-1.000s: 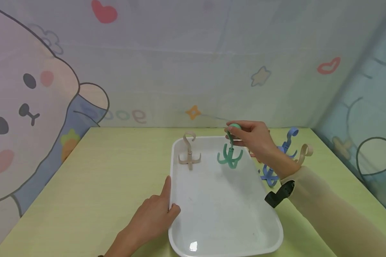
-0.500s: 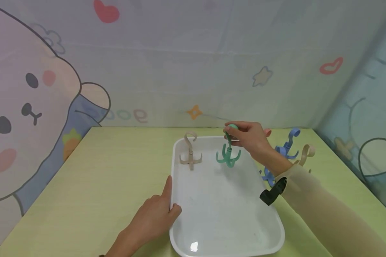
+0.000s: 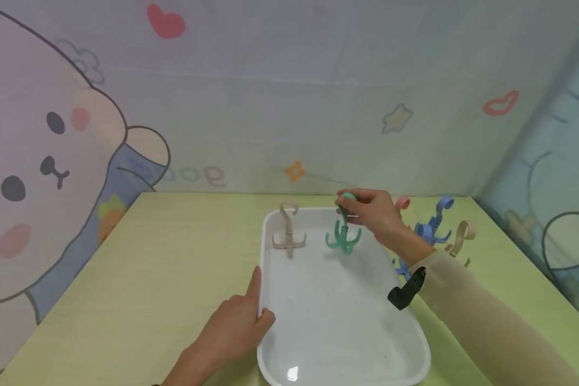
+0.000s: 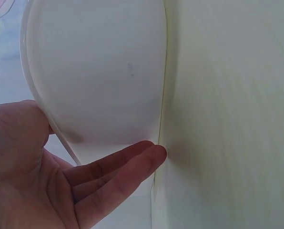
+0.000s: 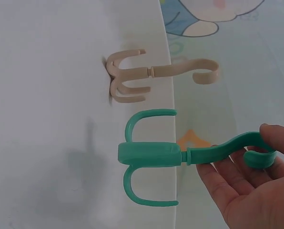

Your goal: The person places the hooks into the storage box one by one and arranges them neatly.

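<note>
By its curled top, my right hand pinches a green four-prong rotating hook, held upright over the far end of a white tray. Its prongs cast a shadow on the tray in the right wrist view, where the stem lies between thumb and fingers. A beige hook of the same shape stands in the tray's far left corner. My left hand grips the tray's left side. In the left wrist view its thumb is over the rim and its fingers lie along the outer wall.
Right of the tray, partly behind my right arm, stand several more hooks: blue ones, a beige one and a pink one. The yellow-green table ends at a printed cloth backdrop.
My right hand has shifted slightly left with the green hook, closer to the beige one in the tray. More of the pink hook now shows. The left hand stays on the tray.
</note>
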The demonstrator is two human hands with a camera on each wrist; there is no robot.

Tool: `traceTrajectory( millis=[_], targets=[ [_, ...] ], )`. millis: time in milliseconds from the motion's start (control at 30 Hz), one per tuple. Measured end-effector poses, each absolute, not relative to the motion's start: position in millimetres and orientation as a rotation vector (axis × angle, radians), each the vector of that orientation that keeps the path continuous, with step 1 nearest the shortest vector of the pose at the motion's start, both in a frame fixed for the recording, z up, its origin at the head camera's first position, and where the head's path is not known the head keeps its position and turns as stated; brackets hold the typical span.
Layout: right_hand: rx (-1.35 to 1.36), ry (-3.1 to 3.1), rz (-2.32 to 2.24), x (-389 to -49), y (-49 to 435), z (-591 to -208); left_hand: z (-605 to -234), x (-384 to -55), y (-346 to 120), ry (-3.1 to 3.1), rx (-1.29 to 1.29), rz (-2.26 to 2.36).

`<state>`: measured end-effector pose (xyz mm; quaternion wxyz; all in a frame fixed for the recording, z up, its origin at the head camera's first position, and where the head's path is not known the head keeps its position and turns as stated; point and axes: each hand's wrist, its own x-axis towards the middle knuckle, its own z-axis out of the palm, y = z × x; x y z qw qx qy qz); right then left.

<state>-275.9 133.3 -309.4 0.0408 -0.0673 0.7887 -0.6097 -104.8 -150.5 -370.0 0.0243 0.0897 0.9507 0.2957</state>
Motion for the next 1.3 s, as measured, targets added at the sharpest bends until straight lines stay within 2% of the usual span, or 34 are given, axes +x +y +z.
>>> traceTrajectory(
  millis=[867, 1300],
  targets=[
    [-0.12, 2.315, -1.917, -293.5, 130.0, -330.7, -372.5, -104.8, -151.4, 2.943, 0.315, 0.943],
    [-0.22, 2.31, -1.931, -296.0, 125.1, -341.0, -372.7, -104.1, -152.4, 2.907, 0.305, 0.986]
  ],
)
